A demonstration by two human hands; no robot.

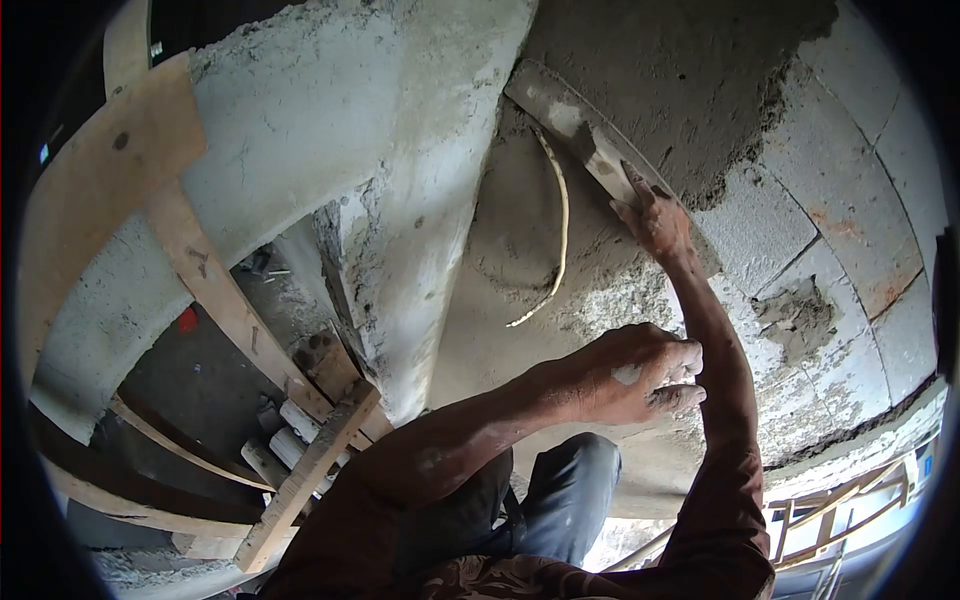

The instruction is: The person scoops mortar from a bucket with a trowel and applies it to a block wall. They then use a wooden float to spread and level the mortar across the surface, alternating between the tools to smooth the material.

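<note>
My head cam—worn up top, looks forward and down over my knees (575,490)—wall (755,215) close, wide round-edged view.

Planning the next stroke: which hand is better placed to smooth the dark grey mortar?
Right, probably: the right hand holds a long, flat grey trowel against the mortar; the left hand, curled, is clear of both.

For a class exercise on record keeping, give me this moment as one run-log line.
right hand: holding trowel | trowel: against grey plaster | left hand: curled, held below right | pale cord: near trowel
</note>
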